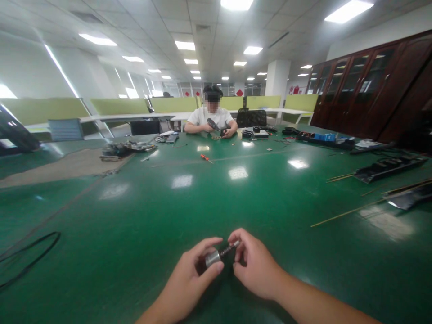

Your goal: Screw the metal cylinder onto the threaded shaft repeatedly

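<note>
Both my hands meet low in the middle of the view, over the green table point(209, 198). My left hand point(194, 272) is closed round a small silver metal cylinder point(212, 258). A thin dark threaded rod point(230, 248) sticks out of the cylinder toward the right. My right hand point(251, 265) pinches the far end of that rod with thumb and fingertips. The two hands are almost touching, and both are held just above the table surface.
A black cable point(30, 258) loops at the left edge. Thin wooden sticks point(347, 211) and dark flat parts point(388, 168) lie at the right. A red-handled screwdriver point(205, 158) lies mid-table. A seated person point(211, 119) works at the far side among tools.
</note>
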A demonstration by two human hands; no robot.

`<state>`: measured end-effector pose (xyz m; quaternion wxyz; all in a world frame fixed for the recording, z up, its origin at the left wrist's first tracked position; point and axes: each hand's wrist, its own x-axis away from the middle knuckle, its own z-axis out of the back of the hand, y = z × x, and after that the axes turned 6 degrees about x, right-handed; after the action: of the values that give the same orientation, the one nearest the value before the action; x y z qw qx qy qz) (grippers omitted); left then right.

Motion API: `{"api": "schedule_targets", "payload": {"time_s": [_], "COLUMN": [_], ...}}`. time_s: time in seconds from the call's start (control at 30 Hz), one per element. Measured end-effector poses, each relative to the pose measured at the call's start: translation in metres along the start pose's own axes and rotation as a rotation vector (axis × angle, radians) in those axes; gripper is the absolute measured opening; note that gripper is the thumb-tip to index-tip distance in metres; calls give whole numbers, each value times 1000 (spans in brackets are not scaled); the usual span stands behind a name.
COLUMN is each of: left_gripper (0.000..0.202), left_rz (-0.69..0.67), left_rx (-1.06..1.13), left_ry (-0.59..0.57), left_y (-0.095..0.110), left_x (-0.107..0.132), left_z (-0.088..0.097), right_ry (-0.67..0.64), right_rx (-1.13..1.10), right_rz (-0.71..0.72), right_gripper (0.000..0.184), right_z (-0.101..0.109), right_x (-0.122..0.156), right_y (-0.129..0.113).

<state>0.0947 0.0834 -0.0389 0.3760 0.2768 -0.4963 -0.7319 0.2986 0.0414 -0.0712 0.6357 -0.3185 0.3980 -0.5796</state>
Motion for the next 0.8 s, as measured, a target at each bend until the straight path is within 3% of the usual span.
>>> {"api": "schedule_targets", "payload": {"time_s": [0.2, 0.53, 0.8], "left_gripper": [24, 25, 22], "left_rz": [20, 12, 20], "left_rx": [125, 146, 82], "left_ry": [-26, -97, -78], "left_y": [4, 1, 2], "left_x": [-5, -4, -2], "left_z": [-4, -5, -6], "right_ry": [-24, -33, -60], "right_rx": [-10, -17, 17], "right_rz": [-17, 4, 50], "right_gripper": [46, 36, 12], "right_z": [5, 4, 7], "right_x": [4, 6, 6], "right_y": [-12, -12, -16]}}
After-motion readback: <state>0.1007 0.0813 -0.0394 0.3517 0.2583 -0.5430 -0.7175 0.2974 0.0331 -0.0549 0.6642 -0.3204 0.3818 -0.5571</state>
